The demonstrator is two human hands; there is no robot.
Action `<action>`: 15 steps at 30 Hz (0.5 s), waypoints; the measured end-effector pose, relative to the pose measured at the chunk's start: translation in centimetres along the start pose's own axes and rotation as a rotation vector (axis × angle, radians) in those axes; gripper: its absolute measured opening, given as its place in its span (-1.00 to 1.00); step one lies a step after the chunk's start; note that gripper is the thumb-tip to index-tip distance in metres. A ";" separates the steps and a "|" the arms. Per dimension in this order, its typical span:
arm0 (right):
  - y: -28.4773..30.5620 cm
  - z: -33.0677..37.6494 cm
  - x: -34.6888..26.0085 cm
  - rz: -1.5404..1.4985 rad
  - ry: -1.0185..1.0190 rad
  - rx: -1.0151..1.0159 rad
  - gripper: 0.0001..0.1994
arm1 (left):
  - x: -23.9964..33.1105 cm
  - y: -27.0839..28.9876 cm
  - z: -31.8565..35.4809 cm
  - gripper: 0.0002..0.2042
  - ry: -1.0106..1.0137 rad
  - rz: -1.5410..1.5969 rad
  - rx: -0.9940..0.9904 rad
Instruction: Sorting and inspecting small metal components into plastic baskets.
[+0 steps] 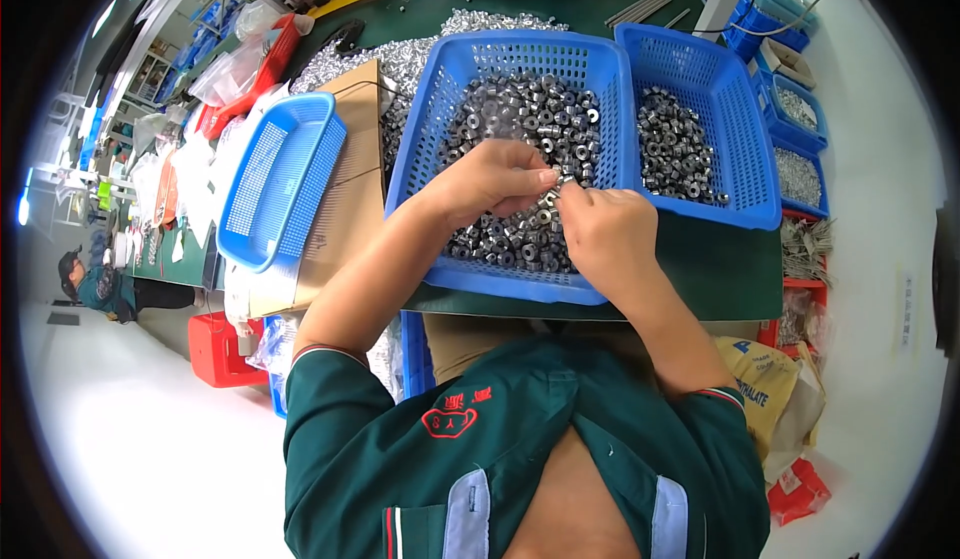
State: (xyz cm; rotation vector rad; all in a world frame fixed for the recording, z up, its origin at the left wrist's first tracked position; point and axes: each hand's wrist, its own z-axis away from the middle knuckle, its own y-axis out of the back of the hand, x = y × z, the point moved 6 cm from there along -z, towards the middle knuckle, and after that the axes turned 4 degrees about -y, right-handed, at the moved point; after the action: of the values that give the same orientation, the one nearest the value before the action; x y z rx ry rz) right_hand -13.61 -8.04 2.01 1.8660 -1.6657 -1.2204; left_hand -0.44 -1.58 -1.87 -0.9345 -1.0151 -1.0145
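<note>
My left hand (488,185) and my right hand (612,231) meet above a large blue perforated basket (412,184). Both are closed, thumbs and fingers pinched together around a small shiny metal part (565,180), mostly hidden by the fingertips. Below them, the basket holds a heap of small ring-shaped metal parts (520,251) with holes through the middle. Close by on the right stands a second blue basket (708,51), with a smaller pile of similar ring-shaped parts (672,144) in it.
On the left, a blue basket (268,249) rests on cardboard (345,174). Loose shiny metal pieces (468,24) cover part of the green table (735,274) behind. Metal rods (640,7) lie at the back right. Stacked blue bins (800,144) line the right side. Another person (100,289) is far left.
</note>
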 end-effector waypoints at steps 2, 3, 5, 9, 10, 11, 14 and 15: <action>-0.2 0.0 -0.6 0.118 0.117 0.000 -0.88 | -0.4 0.2 -0.1 -0.72 0.050 0.032 -0.009; -0.2 -0.1 -0.6 0.116 0.115 -0.003 -0.88 | -0.6 0.4 -0.1 -0.70 0.081 0.082 -0.029; -0.1 -0.2 -0.9 0.093 0.146 -0.002 -0.87 | -0.7 0.4 -0.1 -0.69 0.121 0.121 -0.060; 0.0 0.0 -1.4 0.047 0.124 0.029 -0.89 | -1.2 -0.6 -0.5 -0.78 0.167 0.180 -0.119; 0.2 0.0 -1.1 0.012 0.070 0.008 -0.90 | -0.9 -0.6 -0.7 -0.78 0.124 0.158 -0.089; 0.4 -0.1 -0.7 -0.019 0.012 -0.008 -0.90 | -0.5 -0.7 -1.1 -0.79 0.079 0.133 -0.064; 0.2 -0.1 -0.6 -0.148 0.034 0.011 -0.88 | -0.7 0.3 -1.4 -0.77 0.063 0.111 0.001; 0.2 0.0 -0.8 -0.198 0.068 0.005 -0.87 | -0.7 0.7 -1.5 -0.78 0.098 0.080 0.062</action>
State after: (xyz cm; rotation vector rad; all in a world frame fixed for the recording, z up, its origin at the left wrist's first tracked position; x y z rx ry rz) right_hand -13.70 -7.38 2.48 2.0924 -1.4783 -1.2125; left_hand 0.38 -2.65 -3.02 -0.8598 -0.9154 -0.9476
